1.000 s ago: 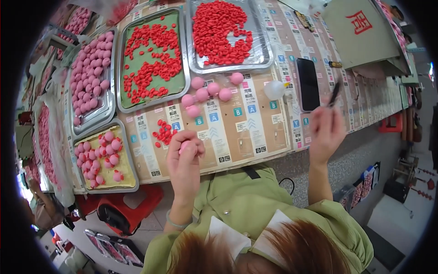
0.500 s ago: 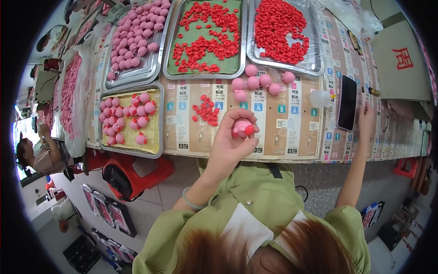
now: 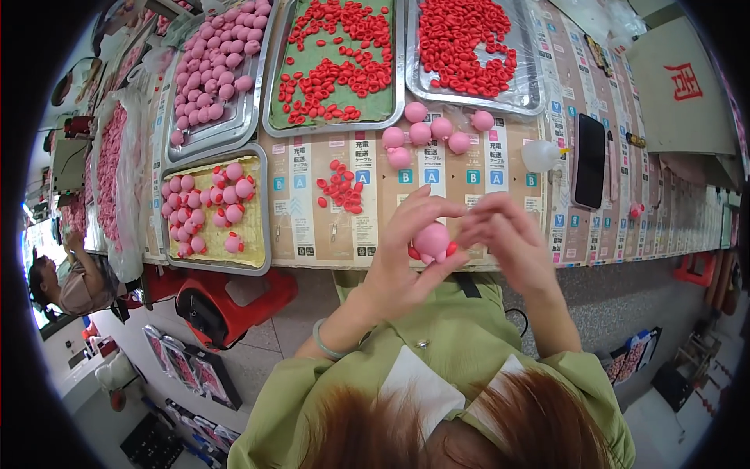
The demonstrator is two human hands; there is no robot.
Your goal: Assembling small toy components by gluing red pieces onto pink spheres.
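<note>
My left hand [image 3: 394, 262] holds a round pink ball figure [image 3: 431, 238] between thumb and fingers, above the table's near edge. Small red oval pieces show on both sides of its lower part. Close beside it on the right is my right hand [image 3: 516, 242], its fingers bent toward the figure and smeared by motion. Whether those fingers touch it or hold anything cannot be made out. Loose red oval pieces [image 3: 341, 187] lie on the table left of my hands. Several plain pink balls [image 3: 441, 129] sit just beyond them.
A tray with a yellow lining [image 3: 254, 160] bears pink figures with red pieces at left. Farther back stand a tray of pink balls [image 3: 234, 129] and two trays of red pieces [image 3: 397, 117] [image 3: 539, 98]. At right are a white squeeze bottle [image 3: 539, 156], a black phone [image 3: 591, 160] and a small pink-red piece [image 3: 637, 209].
My right hand has come from the table right of the phone to beside the figure. The figure has turned in my left hand, now showing its round pink side and both red pieces.
</note>
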